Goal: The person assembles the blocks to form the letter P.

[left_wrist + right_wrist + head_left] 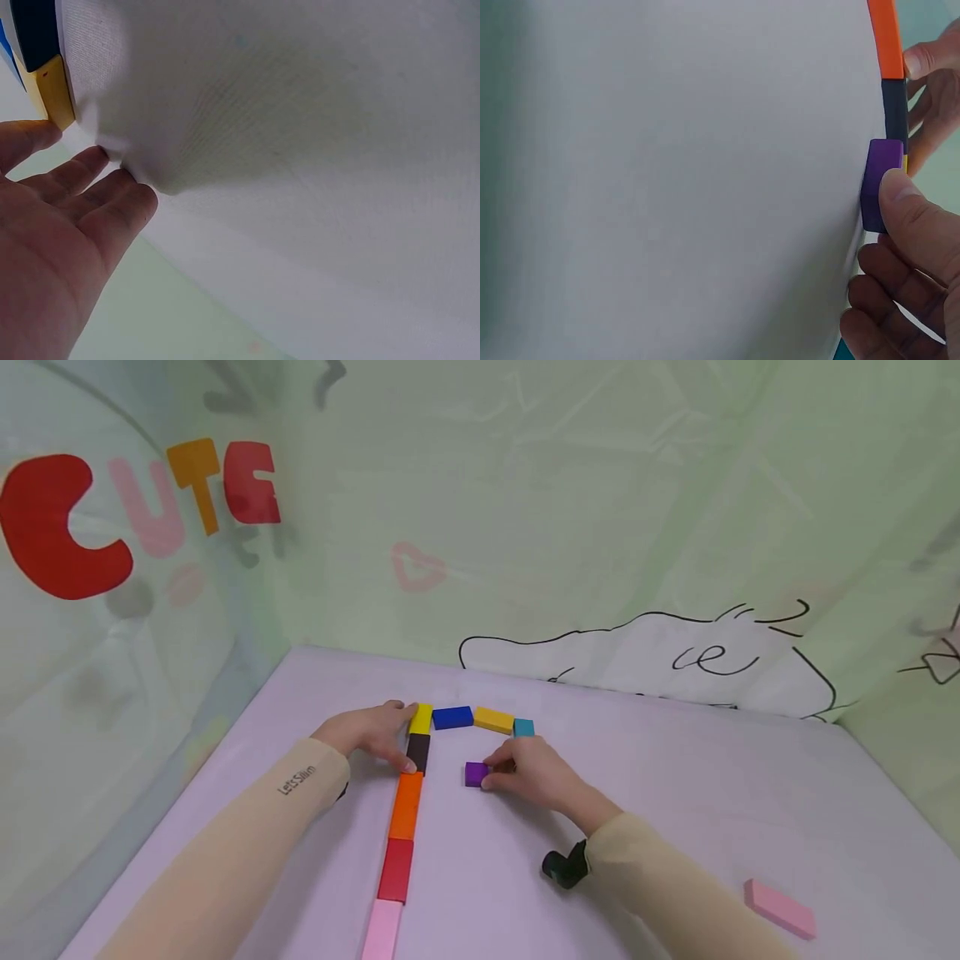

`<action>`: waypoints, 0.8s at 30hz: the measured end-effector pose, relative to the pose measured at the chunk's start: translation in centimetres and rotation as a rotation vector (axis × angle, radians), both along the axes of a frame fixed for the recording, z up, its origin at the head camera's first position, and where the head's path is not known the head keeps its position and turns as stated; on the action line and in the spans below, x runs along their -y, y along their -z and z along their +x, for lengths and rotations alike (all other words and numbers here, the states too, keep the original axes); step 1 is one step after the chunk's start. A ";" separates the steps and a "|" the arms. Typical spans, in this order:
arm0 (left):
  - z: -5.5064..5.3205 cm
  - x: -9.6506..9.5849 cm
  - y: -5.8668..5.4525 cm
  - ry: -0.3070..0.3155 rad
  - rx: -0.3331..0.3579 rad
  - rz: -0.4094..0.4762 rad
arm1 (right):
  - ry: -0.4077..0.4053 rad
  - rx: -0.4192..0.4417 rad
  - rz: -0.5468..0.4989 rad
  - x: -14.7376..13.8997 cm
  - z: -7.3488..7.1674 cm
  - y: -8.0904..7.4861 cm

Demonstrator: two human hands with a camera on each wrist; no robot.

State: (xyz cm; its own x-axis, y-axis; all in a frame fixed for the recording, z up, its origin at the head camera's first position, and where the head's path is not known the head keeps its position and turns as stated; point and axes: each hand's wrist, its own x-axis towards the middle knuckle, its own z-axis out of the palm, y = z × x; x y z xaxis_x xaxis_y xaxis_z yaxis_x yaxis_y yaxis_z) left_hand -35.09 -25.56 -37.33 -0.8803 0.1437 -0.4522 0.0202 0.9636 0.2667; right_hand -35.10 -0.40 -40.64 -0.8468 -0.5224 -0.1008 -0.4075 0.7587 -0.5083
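My right hand [536,768] pinches a purple block [476,774] between thumb and fingers inside the bend of the block line. In the right wrist view the thumb lies on the purple block [881,180]. With fingers spread, my left hand [375,733] touches the line's left side. A fingertip meets the yellow block [422,720], and the thumb rests where the black block [417,754] joins the orange block [406,806]. In the left wrist view a fingertip touches the yellow block [54,91]. A blue block [453,718], an amber block [494,720] and a teal block [523,727] curve rightward.
Nearer me the line continues with a red block [396,870] and a pink block [382,928]. Another pink block [780,908] lies alone at the right of the pale table [675,827]. A printed cloth wall [562,527] stands behind.
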 end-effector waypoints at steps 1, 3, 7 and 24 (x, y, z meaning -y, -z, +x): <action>0.0 0.0 0.0 0.001 0.000 -0.002 | 0.001 0.001 -0.001 0.2 0.0 0.1; 0.0 -0.1 0.0 0.001 0.000 -0.002 | 0.009 0.006 -0.004 0.7 0.0 0.1; 0.0 -0.1 0.0 -0.005 0.000 -0.005 | 0.005 0.005 -0.017 1.6 0.1 0.1; -0.1 0.1 0.0 0.000 0.007 0.001 | -0.036 0.004 -0.025 3.9 0.5 0.2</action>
State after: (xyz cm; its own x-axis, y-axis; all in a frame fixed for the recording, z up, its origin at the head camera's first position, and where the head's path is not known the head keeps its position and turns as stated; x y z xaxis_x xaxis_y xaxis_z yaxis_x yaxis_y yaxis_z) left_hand -35.21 -25.63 -37.34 -0.8773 0.1442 -0.4579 0.0186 0.9633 0.2677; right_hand -34.58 -4.27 -40.81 -0.8271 -0.5546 -0.0913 -0.4318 0.7310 -0.5285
